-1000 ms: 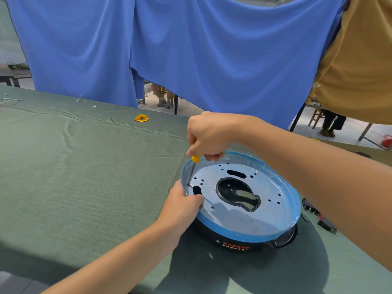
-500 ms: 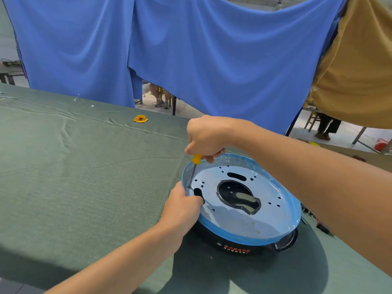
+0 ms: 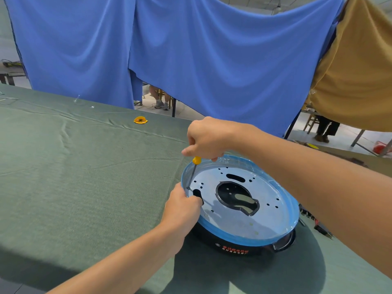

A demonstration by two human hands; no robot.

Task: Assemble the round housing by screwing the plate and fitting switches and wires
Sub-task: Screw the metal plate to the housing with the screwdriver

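The round black housing (image 3: 233, 248) lies on the green cloth with a blue rim. A silvery perforated plate (image 3: 237, 217) sits inside it, with a large dark cut-out in the middle. My right hand (image 3: 206, 137) grips a yellow-handled screwdriver (image 3: 193, 171) held nearly upright, its tip on the plate's left edge. My left hand (image 3: 182, 210) rests on the housing's left rim beside the tip, fingers curled over the edge and a slot in the plate. The screw itself is too small to make out.
A green-covered table (image 3: 74, 187) stretches to the left. A small yellow piece (image 3: 140, 120) lies near its far edge. Dark switches and wires (image 3: 318, 225) lie right of the housing, partly behind my right forearm. Blue and ochre cloths hang behind; people's legs show under them.
Both hands stay on the housing's left edge. My right hand has shifted slightly on the screwdriver handle; the view has drifted a little.
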